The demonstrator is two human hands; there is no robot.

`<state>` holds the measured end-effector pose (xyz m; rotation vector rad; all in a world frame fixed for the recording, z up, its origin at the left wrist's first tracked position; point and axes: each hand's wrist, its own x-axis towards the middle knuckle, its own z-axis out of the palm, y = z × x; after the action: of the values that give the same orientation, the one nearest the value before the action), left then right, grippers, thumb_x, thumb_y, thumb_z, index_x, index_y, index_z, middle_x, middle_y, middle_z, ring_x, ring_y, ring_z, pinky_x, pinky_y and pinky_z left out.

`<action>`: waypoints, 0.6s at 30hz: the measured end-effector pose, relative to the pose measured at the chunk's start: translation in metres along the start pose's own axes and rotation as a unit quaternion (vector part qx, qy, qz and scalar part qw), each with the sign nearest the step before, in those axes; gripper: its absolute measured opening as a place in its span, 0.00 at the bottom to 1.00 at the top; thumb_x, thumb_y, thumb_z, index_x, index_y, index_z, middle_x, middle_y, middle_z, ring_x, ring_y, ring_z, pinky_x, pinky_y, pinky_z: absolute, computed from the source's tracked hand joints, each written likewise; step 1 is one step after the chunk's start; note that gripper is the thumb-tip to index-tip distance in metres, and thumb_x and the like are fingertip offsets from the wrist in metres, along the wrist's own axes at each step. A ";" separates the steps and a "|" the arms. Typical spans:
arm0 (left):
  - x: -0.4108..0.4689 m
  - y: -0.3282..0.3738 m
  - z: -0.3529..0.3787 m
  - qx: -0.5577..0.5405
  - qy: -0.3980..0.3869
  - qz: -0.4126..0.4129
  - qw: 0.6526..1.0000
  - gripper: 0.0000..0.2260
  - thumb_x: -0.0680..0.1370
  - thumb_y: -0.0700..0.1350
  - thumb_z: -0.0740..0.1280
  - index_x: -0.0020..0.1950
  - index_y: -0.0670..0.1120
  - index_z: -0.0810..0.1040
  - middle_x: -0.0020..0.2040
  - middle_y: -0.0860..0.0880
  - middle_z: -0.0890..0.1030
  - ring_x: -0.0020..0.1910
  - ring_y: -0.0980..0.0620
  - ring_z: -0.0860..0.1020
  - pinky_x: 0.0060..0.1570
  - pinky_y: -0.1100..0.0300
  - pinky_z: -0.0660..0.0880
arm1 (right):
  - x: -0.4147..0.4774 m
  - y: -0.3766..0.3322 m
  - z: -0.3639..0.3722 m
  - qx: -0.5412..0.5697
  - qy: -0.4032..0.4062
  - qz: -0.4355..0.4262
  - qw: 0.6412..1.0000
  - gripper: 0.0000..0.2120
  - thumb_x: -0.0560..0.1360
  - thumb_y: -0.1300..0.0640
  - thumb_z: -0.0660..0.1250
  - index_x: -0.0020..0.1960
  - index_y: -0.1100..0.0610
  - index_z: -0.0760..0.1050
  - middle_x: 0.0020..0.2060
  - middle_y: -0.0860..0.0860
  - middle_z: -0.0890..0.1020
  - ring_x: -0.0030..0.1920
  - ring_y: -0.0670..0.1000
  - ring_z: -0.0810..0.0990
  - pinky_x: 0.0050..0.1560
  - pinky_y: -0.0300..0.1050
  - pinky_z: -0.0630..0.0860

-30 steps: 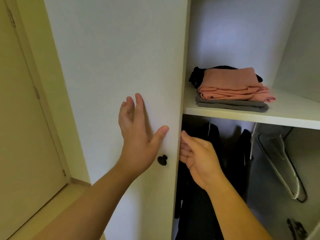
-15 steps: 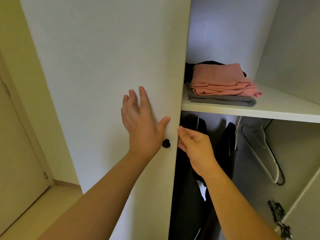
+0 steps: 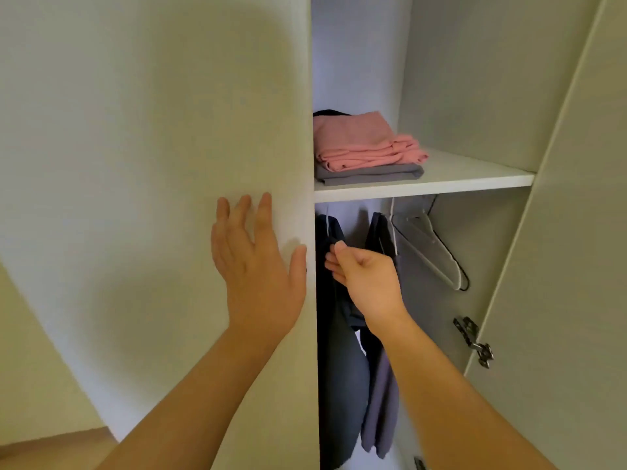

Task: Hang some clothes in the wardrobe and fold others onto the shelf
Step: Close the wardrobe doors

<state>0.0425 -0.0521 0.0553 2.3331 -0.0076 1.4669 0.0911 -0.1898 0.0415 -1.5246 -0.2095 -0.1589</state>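
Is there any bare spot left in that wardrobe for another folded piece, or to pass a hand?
Yes: the shelf is bare right of the pink-and-grey folded stack, up to the side wall. Below it, the left is crowded with dark hanging clothes and the right hand; the right side holds only empty hangers, with open space beneath.

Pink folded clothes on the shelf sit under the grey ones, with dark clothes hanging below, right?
No. The head view shows the pink folded clothes on top of the grey ones; dark clothes do hang below the shelf.
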 end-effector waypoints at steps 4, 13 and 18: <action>-0.048 0.035 -0.013 -0.254 -0.132 0.104 0.953 0.11 0.77 0.41 0.67 0.60 0.47 0.78 0.57 0.53 0.78 0.59 0.56 0.75 0.61 0.65 0.70 | -0.051 0.007 -0.038 -0.073 0.129 -0.025 0.989 0.10 0.80 0.49 0.66 0.43 0.46 0.83 0.43 0.46 0.87 0.49 0.43 0.85 0.59 0.49 0.79; -0.119 0.158 -0.019 -0.492 -0.297 0.155 0.804 0.05 0.78 0.41 0.68 0.52 0.46 0.80 0.46 0.57 0.80 0.48 0.63 0.77 0.49 0.72 0.70 | -0.198 -0.030 -0.169 -0.193 0.539 -0.071 0.817 0.06 0.80 0.56 0.64 0.55 0.51 0.78 0.51 0.45 0.80 0.50 0.38 0.78 0.53 0.36 0.75; -0.138 0.216 -0.017 -0.554 -0.374 0.085 0.739 0.05 0.80 0.40 0.68 0.53 0.48 0.80 0.47 0.56 0.82 0.46 0.58 0.79 0.46 0.73 0.71 | -0.248 -0.061 -0.243 -0.221 0.660 -0.055 0.716 0.19 0.79 0.56 0.63 0.70 0.52 0.67 0.64 0.49 0.69 0.66 0.48 0.67 0.66 0.42 0.63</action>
<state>-0.0798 -0.2738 0.0099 1.6598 -1.0232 0.2120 -0.1549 -0.4414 0.0342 -1.5013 0.9596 -1.4192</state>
